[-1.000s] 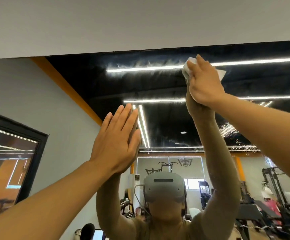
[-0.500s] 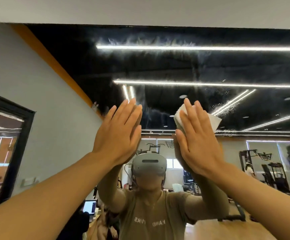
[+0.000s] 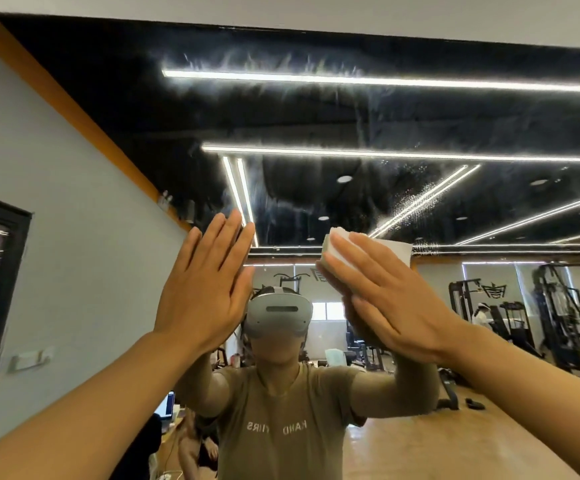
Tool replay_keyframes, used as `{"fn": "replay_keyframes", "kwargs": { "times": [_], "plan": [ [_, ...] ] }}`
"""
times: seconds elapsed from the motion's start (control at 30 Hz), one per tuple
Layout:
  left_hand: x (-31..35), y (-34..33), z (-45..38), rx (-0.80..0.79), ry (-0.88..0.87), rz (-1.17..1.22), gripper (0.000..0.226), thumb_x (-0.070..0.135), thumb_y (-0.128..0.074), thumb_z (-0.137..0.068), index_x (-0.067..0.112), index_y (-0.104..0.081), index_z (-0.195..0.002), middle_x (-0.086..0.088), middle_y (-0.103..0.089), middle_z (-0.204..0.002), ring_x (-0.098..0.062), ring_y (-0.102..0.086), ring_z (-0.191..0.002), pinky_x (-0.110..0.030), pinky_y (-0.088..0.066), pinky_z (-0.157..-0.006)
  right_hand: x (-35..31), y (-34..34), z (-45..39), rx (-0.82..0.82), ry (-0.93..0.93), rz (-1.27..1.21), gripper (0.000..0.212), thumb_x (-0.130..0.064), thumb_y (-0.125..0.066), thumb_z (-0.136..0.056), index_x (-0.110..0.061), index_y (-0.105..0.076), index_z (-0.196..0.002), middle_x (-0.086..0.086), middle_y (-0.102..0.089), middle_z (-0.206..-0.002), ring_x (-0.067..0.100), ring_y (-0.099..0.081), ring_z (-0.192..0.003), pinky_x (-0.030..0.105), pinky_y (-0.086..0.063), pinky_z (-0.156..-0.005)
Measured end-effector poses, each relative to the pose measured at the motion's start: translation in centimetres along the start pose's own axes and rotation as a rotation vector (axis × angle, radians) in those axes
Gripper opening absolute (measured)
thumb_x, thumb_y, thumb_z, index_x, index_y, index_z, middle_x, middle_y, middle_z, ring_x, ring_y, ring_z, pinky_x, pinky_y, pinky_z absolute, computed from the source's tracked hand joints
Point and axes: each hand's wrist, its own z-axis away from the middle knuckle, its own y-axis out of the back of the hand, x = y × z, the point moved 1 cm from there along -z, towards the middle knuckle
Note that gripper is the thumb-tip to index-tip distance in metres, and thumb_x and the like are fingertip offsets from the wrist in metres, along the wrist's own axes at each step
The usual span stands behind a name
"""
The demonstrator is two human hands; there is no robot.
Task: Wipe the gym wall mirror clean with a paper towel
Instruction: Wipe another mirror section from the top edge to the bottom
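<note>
White paper towel (image 3: 396, 250) under right hand (image 3: 390, 306), apparently against mirror (image 3: 316, 123), streaks (image 3: 247, 62) above

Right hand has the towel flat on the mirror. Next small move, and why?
Probably slide the right hand and paper towel up and right: spray droplets speckle the mirror just beyond the towel, unwiped. Hazy streaks also show higher up. The left hand looks flat on the glass, bracing; leave it.

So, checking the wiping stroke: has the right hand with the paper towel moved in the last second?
Yes. The right hand and paper towel have dropped from just under the mirror's top edge to well below it.
</note>
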Motion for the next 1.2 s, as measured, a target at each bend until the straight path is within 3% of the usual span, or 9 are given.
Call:
{"fn": "replay_keyframes", "kwargs": {
  "times": [0.13,0.23,0.33,0.47,0.57,0.73,0.93,1.1,1.2],
  "plan": [
    [0.2,0.0,0.0,0.009,0.003,0.007,0.062,0.045,-0.017,-0.105,0.013,-0.026,-0.158,-0.009,-0.021,-0.165,-0.026,-0.016,-0.153,-0.043,-0.008,-0.123,2.1,0.8,-0.6,-0.082,0.158,0.073,0.051,-0.036,-0.016,-0.109,-0.021,-0.031,-0.155,0.005,-0.024,-0.164,0.024,-0.014,-0.154,0.039,-0.009,-0.125],
    [0.3,-0.1,0.0,0.014,0.007,0.006,0.061,0.045,-0.019,-0.105,0.015,-0.025,-0.158,-0.007,-0.02,-0.166,-0.025,-0.014,-0.154,-0.04,-0.005,-0.124,3.5,1.5,-3.0,-0.093,0.152,0.088,0.051,-0.037,-0.017,-0.108,-0.024,-0.032,-0.155,0.004,-0.024,-0.164,0.023,-0.012,-0.154,0.037,-0.005,-0.126],
    [0.2,-0.1,0.1,0.018,0.004,0.008,0.061,0.044,-0.021,-0.105,0.015,-0.024,-0.158,-0.006,-0.019,-0.166,-0.023,-0.012,-0.154,-0.04,-0.004,-0.124,5.4,2.8,-8.3,0.005,-0.02,0.063,0.054,-0.042,-0.018,-0.107,-0.021,-0.03,-0.156,0.008,-0.023,-0.164,0.027,-0.013,-0.153,0.042,-0.008,-0.125],
    [0.2,-0.1,0.2,0.036,0.008,0.004,0.06,0.044,-0.022,-0.105,0.016,-0.024,-0.159,-0.004,-0.018,-0.166,-0.021,-0.012,-0.154,-0.04,-0.005,-0.124,7.8,3.7,-15.2,0.195,-0.401,0.055,0.051,-0.037,-0.023,-0.109,-0.024,-0.023,-0.158,0.004,-0.015,-0.167,0.024,-0.005,-0.154,0.041,0.0,-0.124],
    [0.1,-0.1,0.0,0.041,0.007,-0.003,0.06,0.044,-0.022,-0.105,0.016,-0.024,-0.159,-0.004,-0.018,-0.167,-0.021,-0.011,-0.155,-0.039,-0.005,-0.124,6.3,2.7,-15.5,0.264,-0.494,0.049,0.055,-0.041,-0.023,-0.107,-0.02,-0.022,-0.158,0.007,-0.015,-0.166,0.03,-0.006,-0.153,0.041,0.0,-0.123],
    [0.1,-0.1,0.0,0.033,0.007,0.001,0.061,0.042,-0.024,-0.104,0.015,-0.024,-0.159,-0.005,-0.019,-0.166,-0.023,-0.012,-0.154,-0.04,-0.004,-0.125,-0.2,-0.5,-7.1,0.226,-0.435,0.017,0.061,-0.045,-0.02,-0.104,-0.016,-0.025,-0.157,0.009,-0.021,-0.164,0.03,-0.01,-0.153,0.047,-0.007,-0.125],
    [0.2,0.1,0.0,0.018,0.011,-0.009,0.061,0.04,-0.024,-0.104,0.013,-0.023,-0.159,-0.006,-0.016,-0.167,-0.023,-0.01,-0.155,-0.039,-0.002,-0.125,-6.8,-3.8,5.1,0.103,-0.27,0.091,0.056,-0.033,-0.03,-0.105,-0.013,-0.025,-0.158,0.009,-0.016,-0.166,0.032,-0.009,-0.154,0.054,-0.018,-0.118],
    [0.4,0.2,0.0,0.015,0.009,-0.012,0.061,0.04,-0.024,-0.104,0.012,-0.024,-0.158,-0.008,-0.018,-0.166,-0.025,-0.012,-0.154,-0.039,-0.002,-0.125,-5.7,-3.3,5.2,0.034,-0.144,0.122,0.055,-0.03,-0.027,-0.106,-0.015,-0.023,-0.158,0.007,-0.017,-0.166,0.03,-0.012,-0.154,0.053,-0.019,-0.119],
    [0.4,0.1,0.0,0.022,0.01,-0.018,0.061,0.039,-0.025,-0.104,0.012,-0.025,-0.158,-0.009,-0.018,-0.166,-0.025,-0.013,-0.154,-0.04,-0.003,-0.125,-3.6,-2.3,1.5,0.085,-0.176,0.062,0.054,-0.032,-0.025,-0.106,-0.012,-0.031,-0.156,0.011,-0.025,-0.163,0.029,-0.014,-0.153,0.054,-0.019,-0.121]
  ]
}}
